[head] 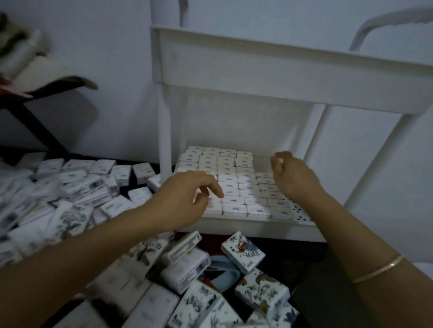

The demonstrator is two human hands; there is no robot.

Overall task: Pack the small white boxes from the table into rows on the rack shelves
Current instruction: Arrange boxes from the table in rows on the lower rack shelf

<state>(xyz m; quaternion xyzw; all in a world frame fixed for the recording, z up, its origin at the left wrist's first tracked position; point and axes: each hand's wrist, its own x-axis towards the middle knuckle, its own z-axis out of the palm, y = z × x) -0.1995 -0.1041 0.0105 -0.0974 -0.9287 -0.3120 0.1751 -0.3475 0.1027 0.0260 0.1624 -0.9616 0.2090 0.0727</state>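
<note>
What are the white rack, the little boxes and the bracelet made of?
The rack looks like matte white plastic: thick moulded walls, a perforated shelf. The small boxes look like printed cardboard, with sharp folded edges. The bangle seems to be metal, gold-coloured and shiny.

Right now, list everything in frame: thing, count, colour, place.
rack: one, white, against the wall, ahead of the table
upper shelf: one, white, contents not visible
lower shelf: one, white, behind the pile
packed boxes: dozens, white, in rows on the lower shelf; right rear corner unfilled
loose boxes: many, white with printed pictures, heaped on the table, left and front
table: one, dark, under the pile
pale blue item: one, partly under boxes, unidentifiable
clutter: beige and red, blurred, far left
bangle: one, gold, right forearm
left hand: loosely curled, empty, over the front rows
right hand: relaxed, empty, over the right rows
</note>
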